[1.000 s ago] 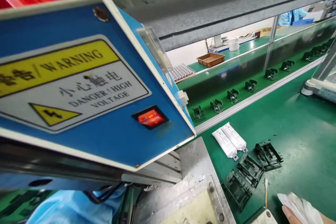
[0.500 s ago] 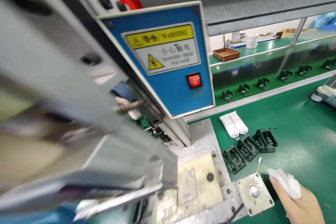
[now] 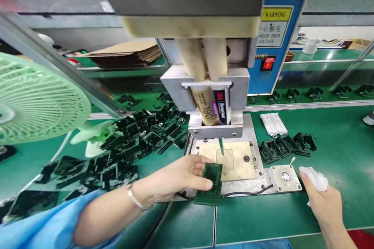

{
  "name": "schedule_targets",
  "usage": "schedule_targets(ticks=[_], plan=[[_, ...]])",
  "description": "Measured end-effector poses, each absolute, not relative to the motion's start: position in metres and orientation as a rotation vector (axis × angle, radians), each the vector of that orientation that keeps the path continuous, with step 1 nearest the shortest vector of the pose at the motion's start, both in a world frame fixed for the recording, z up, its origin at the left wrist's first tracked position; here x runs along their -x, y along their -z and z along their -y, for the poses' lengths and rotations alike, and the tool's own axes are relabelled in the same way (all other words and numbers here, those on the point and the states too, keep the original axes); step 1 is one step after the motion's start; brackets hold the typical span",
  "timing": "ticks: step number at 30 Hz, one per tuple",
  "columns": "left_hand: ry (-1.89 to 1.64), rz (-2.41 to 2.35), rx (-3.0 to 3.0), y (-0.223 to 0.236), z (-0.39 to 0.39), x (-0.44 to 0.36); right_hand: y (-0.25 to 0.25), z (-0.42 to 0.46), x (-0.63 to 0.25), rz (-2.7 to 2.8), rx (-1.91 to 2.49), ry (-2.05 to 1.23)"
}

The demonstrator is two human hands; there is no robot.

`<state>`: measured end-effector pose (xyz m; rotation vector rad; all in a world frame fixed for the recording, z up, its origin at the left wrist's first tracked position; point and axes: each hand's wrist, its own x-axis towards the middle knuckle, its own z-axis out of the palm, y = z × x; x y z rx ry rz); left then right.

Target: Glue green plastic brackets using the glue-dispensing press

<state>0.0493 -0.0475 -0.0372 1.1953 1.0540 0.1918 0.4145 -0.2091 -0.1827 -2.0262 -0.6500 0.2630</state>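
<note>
Currently gripping 1 green part [image 3: 215, 173] in L hand [image 3: 187, 175], at jig's [image 3: 241, 163] near edge, close to nozzle [image 3: 221, 146]. Pinching wipe [image 3: 317, 179] in R hand [image 3: 324, 200], just right of btn [image 3: 285, 176]. Could bump nozzle w/ part by lifting too steeply; might drop or twist part by slackening hold. Could snag cable [image 3: 257, 193] by dipping too low, or press btn by accident w/ stray R-hand nudge.
</note>
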Motion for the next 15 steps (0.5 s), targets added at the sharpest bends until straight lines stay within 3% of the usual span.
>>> schedule_targets(ticks=[8, 15], plan=[[-0.404, -0.96, -1.418, 0.065, 0.025, -0.089, 0.19, 0.209, -0.427, 0.599, 1.997, -0.358], [-0.452, -1.159, -2.016, 0.069, 0.035, -0.04, 0.168, 0.206, -0.403, 0.539, 1.949, -0.376]])
